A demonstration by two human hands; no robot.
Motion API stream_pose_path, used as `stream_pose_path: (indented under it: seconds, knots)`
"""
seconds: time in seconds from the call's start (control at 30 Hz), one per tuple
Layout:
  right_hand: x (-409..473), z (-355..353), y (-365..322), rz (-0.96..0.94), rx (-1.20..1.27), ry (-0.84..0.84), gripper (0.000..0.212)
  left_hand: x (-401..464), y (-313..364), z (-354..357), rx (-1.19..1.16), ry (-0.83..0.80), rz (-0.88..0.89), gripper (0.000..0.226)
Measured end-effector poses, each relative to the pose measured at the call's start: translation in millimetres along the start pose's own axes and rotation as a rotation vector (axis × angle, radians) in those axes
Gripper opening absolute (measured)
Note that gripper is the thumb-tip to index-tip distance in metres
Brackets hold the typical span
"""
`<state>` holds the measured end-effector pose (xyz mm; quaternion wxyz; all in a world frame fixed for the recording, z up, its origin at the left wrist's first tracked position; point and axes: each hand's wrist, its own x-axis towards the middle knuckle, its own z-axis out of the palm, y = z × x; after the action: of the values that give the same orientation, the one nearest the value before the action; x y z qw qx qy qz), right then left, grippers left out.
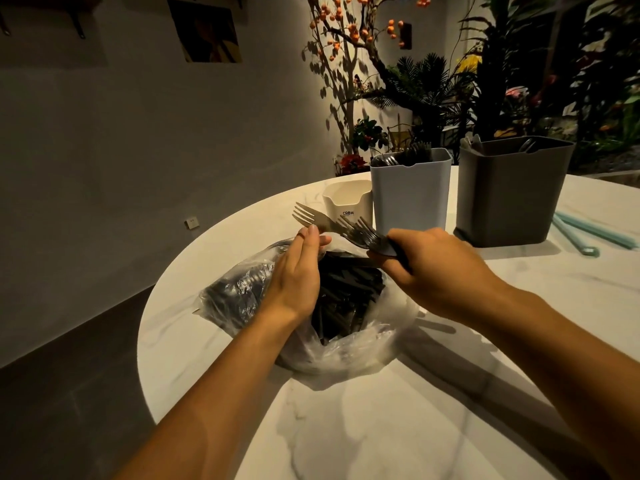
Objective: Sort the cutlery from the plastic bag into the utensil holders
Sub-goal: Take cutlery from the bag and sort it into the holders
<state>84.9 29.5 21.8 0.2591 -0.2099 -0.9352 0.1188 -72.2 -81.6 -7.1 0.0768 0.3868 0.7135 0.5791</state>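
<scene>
A clear plastic bag (360,348) full of dark cutlery lies open on the white marble table (398,427). My right hand (436,268) grips a bunch of dark forks (367,235) above the bag, tines pointing left. My left hand (298,271) hovers over the bag's left side, fingertips touching one fork (311,216); whether it grips that fork is unclear. Behind stand three holders: a small white one (346,202), a light blue one (412,195) with forks in it, and a dark grey one (509,195) with utensils poking out.
Pale blue straws (588,233) lie on the table right of the grey holder. Plants and a branch with orange berries stand behind the table. The table's rounded edge drops off on the left to a dark floor.
</scene>
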Motion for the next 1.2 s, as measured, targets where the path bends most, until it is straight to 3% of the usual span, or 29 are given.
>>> stream_pose_path:
  seconds: [0.27, 0.4, 0.5, 0.6, 0.67, 0.77, 0.9, 1.0, 1.2]
  knots:
    - [4.6, -11.2, 4.6, 0.019, 0.135, 0.325, 0.015, 1.3, 3.8, -1.5, 0.127, 0.102, 0.001, 0.030]
    - [6.8, -12.1, 2.4, -0.003, 0.268, 0.470, 0.013, 1.4, 4.4, -3.6, 0.238, 0.035, 0.008, 0.021]
    - [9.6, -16.0, 1.7, 0.021, 0.367, 0.574, 0.011, -0.6, 5.5, -1.7, 0.188, 0.060, 0.021, 0.020]
    - [11.2, -20.7, 0.0, 0.090, 0.470, 0.621, 0.017, 0.8, 5.3, -1.4, 0.046, 0.221, 0.016, 0.018]
    - [11.1, -20.6, -3.5, 0.144, 0.603, 0.611, 0.019, 0.7, 7.5, -2.3, -0.100, 0.274, 0.024, 0.028]
    - [9.2, -11.7, -13.1, 0.215, 0.802, 0.519, 0.019, -5.0, 14.9, 1.0, -0.252, 0.171, 0.086, 0.051]
    - [4.6, 6.7, -27.5, 0.175, 0.841, 0.298, 0.015, -10.6, 24.8, 14.0, -0.341, 0.105, 0.154, 0.048]
    - [1.5, 16.2, -34.1, 0.103, 0.806, 0.047, 0.016, -7.8, 30.8, 13.1, -0.525, 0.142, 0.033, 0.043]
    - [5.3, 7.1, -21.0, 0.165, 0.821, 0.047, 0.024, 3.3, 43.8, 13.0, -0.629, 0.018, -0.095, 0.040]
